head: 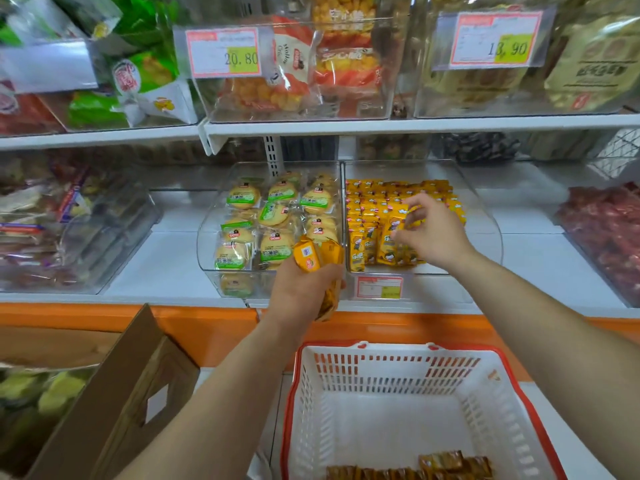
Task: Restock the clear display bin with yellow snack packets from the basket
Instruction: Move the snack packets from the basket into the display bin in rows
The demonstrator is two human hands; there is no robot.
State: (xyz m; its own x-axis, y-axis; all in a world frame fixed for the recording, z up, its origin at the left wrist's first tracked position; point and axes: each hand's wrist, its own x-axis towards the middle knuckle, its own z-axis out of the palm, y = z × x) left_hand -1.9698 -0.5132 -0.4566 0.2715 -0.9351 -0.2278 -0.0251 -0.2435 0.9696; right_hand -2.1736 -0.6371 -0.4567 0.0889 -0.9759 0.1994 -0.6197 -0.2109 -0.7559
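White slotted plastic basket with red rim (398,355) is nearest; a few leftover packets (450,462) lie along its near edge. Left hand (304,289) grips a bundle of yellow packets (311,258) at the shelf's front edge, forearm stretched straight ahead. Right hand (433,233) reaches into the clear display bin (491,216), fingertips pinching an upright packet (394,226) in the front rows of yellow snack packets (374,209). Suggest: seat it upright and face-out, fill toward the bin's right front corner, feed from the bundle.
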